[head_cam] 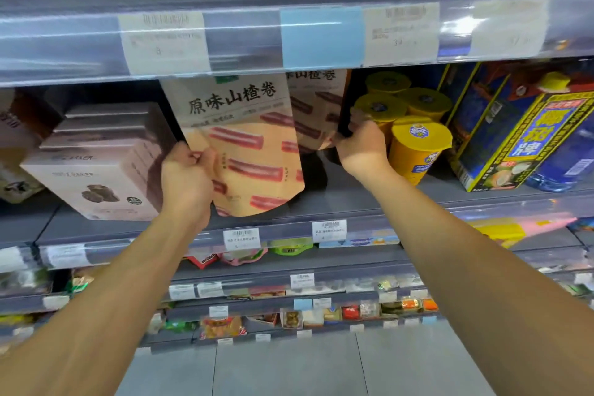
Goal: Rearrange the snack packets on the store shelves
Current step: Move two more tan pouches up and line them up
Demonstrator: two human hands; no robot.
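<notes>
Left limit: stacked pale pink cardboard boxes [96, 177], just beside the front tan stand-up pouch printed with red rolls [254, 145]. Right limit: yellow lidded plastic cups [418, 145], near the rear tan pouch [316, 106]. Overhead: clear plastic price rail [244, 38]. Open passage: bare grey shelf deck [353, 193] between front pouch and cups.

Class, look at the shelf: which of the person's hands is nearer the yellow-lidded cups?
Right. The right hand, gripping the rear packet, is just left of the cups. The left hand grips the front packet, farther left, with both packets between.
</notes>
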